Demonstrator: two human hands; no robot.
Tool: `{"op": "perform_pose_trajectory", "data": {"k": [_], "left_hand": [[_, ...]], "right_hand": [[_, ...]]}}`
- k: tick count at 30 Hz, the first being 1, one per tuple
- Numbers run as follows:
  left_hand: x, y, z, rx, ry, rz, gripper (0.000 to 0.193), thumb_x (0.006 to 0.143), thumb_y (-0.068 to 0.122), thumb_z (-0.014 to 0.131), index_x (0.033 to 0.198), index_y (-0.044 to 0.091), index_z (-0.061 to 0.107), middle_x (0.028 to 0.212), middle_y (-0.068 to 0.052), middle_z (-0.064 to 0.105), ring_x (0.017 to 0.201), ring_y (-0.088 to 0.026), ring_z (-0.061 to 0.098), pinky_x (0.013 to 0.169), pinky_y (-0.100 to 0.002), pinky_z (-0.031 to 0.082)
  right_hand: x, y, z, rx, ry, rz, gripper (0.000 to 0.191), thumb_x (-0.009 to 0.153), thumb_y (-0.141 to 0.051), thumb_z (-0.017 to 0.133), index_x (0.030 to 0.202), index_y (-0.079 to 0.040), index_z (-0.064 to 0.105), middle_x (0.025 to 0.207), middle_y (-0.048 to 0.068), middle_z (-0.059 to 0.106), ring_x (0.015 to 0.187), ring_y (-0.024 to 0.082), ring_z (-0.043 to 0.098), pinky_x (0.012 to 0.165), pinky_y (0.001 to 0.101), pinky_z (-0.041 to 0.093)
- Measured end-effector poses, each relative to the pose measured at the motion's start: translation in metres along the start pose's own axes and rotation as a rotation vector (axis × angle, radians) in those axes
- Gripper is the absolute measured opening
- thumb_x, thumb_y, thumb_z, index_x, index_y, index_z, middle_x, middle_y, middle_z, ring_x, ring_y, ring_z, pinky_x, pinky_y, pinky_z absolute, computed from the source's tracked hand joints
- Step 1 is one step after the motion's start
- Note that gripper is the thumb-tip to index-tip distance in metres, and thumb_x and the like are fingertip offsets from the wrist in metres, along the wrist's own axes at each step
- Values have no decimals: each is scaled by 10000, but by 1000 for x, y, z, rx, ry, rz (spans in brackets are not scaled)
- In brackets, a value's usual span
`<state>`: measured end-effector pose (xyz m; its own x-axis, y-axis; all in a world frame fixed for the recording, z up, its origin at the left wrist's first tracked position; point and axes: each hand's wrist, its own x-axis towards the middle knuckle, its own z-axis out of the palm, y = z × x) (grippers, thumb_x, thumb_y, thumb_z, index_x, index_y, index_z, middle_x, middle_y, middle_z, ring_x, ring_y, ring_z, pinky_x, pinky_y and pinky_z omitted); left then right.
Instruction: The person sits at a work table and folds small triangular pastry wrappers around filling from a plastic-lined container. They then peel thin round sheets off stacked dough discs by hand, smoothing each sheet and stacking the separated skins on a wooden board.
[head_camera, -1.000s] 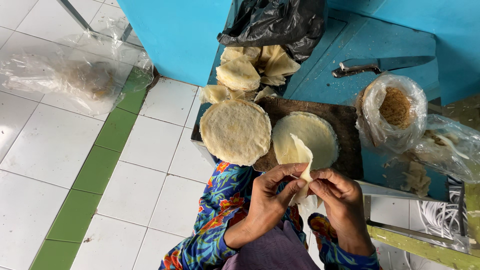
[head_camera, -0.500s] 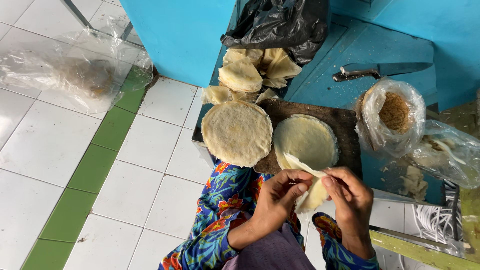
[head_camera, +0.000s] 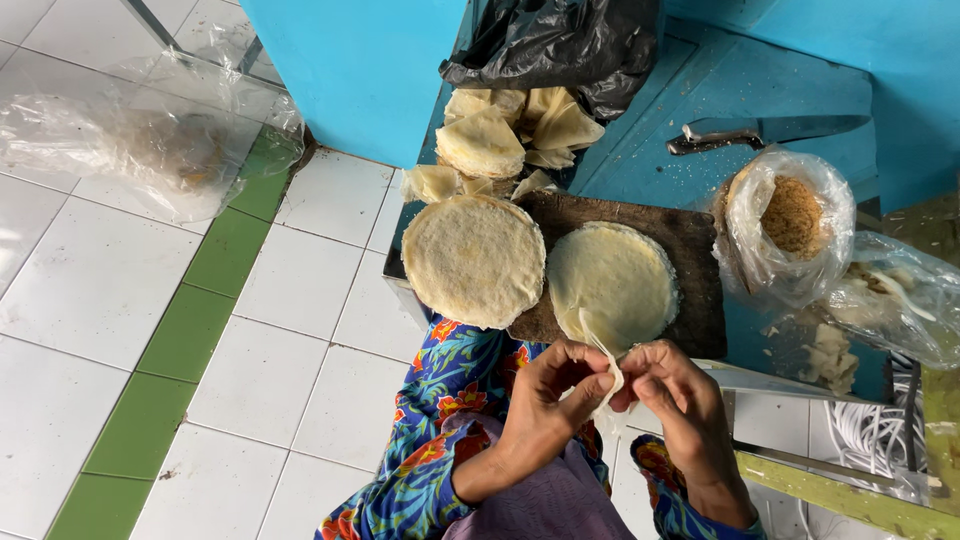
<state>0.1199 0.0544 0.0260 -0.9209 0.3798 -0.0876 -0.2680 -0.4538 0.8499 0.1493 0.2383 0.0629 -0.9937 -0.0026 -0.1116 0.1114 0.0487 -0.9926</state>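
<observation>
Head view | left hand (head_camera: 545, 400) and right hand (head_camera: 680, 400) are pinching a thin wrapper sheet (head_camera: 606, 372) between them, now folded narrower than a second ago | wrapper stack (head_camera: 612, 283) is lying just beyond the fingertips.

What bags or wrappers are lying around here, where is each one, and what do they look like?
Black plastic bag: top centre on the blue surface, crumpled and glossy, above the folded pale wrappers.
Clear bag with brown filling: right of the dark board, rounded and knotted.
Second clear bag: far right, wrinkled, with pale pieces inside.
Large clear bag: on the white floor tiles at left, crumpled, nearly flat.
No labels, signs or screens show.
</observation>
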Motion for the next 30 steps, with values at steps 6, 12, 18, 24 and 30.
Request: {"op": "perform_pose_trajectory", "data": {"k": [6, 12, 18, 24, 30], "left_hand": [[-7, 8, 2, 207, -26, 87, 168, 973, 91, 734, 1084, -4, 651, 973, -46, 719, 925, -90, 691, 807, -254, 575], [-11, 4, 2, 365, -27, 198, 208, 935, 81, 778, 1073, -11, 653, 969, -87, 700, 893, -132, 710, 776, -270, 576], [-21, 12, 1, 313, -74, 98, 223, 950, 124, 763, 1065, 0, 618, 925, -71, 721, 886, -117, 728, 756, -261, 591], [-25, 16, -5, 266, -65, 50, 158, 966, 100, 710, 1032, -3, 611, 885, -72, 729, 828, -110, 733, 732, -262, 592], [-29, 5, -9, 295, 81, 53, 96, 1027, 22, 665, 1089, -1, 596, 927, -98, 673, 832, -115, 632, 729, -265, 530]], "right_hand": [[-3, 7, 1, -45, 79, 105, 160, 955, -82, 604, 987, 52, 686, 835, 110, 703, 716, 176, 702, 668, 319, 592], [-8, 11, 1, -7, 68, 101, 191, 977, -105, 560, 962, 40, 685, 828, 86, 697, 710, 143, 698, 639, 299, 596], [-18, 21, 4, -5, 40, 116, 145, 969, -73, 594, 955, 42, 680, 826, 81, 679, 727, 121, 654, 665, 276, 552], [-33, 44, 6, -64, 62, 83, 111, 966, -58, 592, 994, 30, 654, 821, 27, 639, 724, 41, 528, 630, 202, 435], [-27, 48, 9, 196, 65, 73, 222, 1019, -209, 630, 1058, 7, 601, 832, -8, 531, 744, 48, 462, 656, 202, 377]]}}
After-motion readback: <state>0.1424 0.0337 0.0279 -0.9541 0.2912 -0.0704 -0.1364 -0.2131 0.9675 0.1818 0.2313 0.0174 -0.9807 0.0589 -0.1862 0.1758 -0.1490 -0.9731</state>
